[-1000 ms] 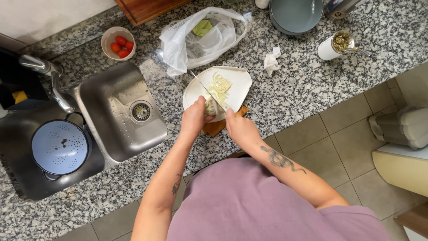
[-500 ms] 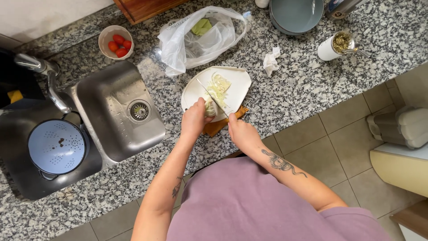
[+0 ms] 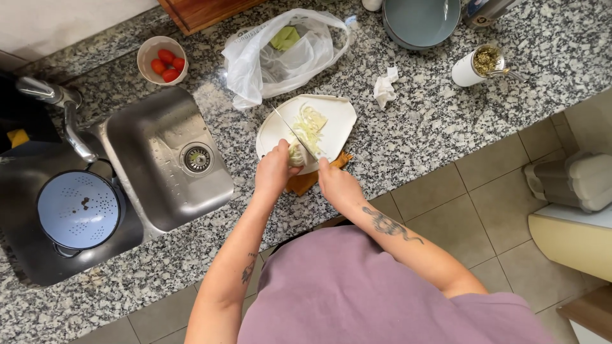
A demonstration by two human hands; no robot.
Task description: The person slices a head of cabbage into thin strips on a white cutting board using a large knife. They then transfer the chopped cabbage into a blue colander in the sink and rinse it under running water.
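Left hand [image 3: 275, 171] clamps cabbage [image 3: 296, 155] at the cutting board [image 3: 338, 114]'s near edge, steadying it. Right hand [image 3: 336, 183] wraps knife [image 3: 294, 134] handle; blade angled across board w/ shreds [image 3: 311, 124] piled beyond.

I see speckled polished granite counter [image 3: 446, 121], brushed steel sink [image 3: 143, 137], crinkled translucent plastic bag [image 3: 280, 57] — white cutting board [image 3: 335, 121], probably plastic.
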